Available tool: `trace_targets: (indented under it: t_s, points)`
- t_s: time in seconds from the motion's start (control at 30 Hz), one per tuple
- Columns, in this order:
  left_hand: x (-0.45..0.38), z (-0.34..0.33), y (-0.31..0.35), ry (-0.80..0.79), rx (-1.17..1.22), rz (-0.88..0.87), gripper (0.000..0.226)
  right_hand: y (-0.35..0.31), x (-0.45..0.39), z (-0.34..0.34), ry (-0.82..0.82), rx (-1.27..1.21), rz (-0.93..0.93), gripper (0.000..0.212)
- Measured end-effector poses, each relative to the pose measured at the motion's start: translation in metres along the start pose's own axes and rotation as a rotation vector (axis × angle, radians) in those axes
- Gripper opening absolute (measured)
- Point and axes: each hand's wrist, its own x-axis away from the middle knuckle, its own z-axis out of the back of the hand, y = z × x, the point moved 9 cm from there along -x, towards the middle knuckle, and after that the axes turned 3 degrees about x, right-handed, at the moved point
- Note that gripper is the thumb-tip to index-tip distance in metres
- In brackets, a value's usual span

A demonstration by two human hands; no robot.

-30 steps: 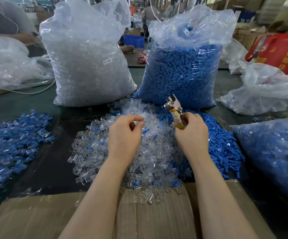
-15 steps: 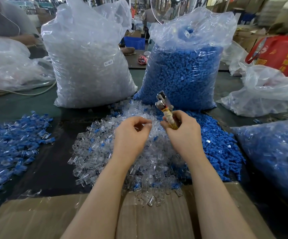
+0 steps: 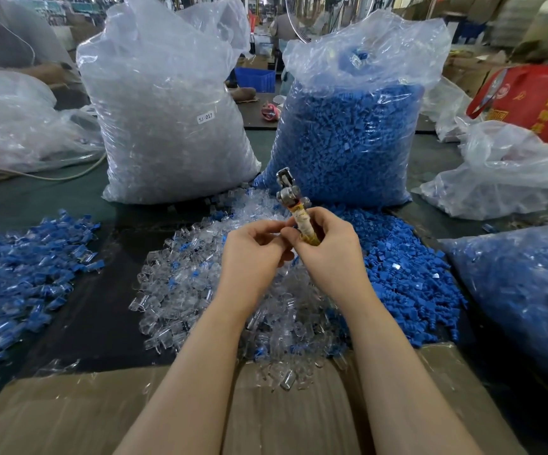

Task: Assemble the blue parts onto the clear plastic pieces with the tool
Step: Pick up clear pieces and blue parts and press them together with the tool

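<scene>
Holding the tool (image 3: 299,211) upright, the right hand (image 3: 328,247) meets the left hand (image 3: 253,254), fingers pinched, contents hidden. Finished pieces (image 3: 26,264) lie at nine o'clock; clear pieces (image 3: 200,290) and blue parts (image 3: 407,277) at three o'clock mostly remain.

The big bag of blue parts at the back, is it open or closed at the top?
Open. The blue parts bag stands upright, its clear plastic mouth loose and untied above the parts.
</scene>
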Motion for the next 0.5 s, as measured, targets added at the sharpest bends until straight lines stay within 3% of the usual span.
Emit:
trace_targets:
  t_s: [0.1, 0.27, 0.5]
  points:
    - [-0.0020, 0.0017, -0.0023, 0.005, 0.037, 0.021, 0.029, 0.0005, 0.0002, -0.0003, -0.016, -0.019, 0.004, 0.014]
    - [-0.0061, 0.0044, -0.0090, 0.031, 0.025, 0.033, 0.009, 0.0013, -0.0009, 0.0017, 0.003, -0.058, 0.014, 0.009]
    - [-0.0061, -0.0011, -0.0012, -0.052, -0.081, -0.043, 0.008, 0.0055, -0.0034, 0.0039, 0.027, -0.081, 0.000, 0.006]
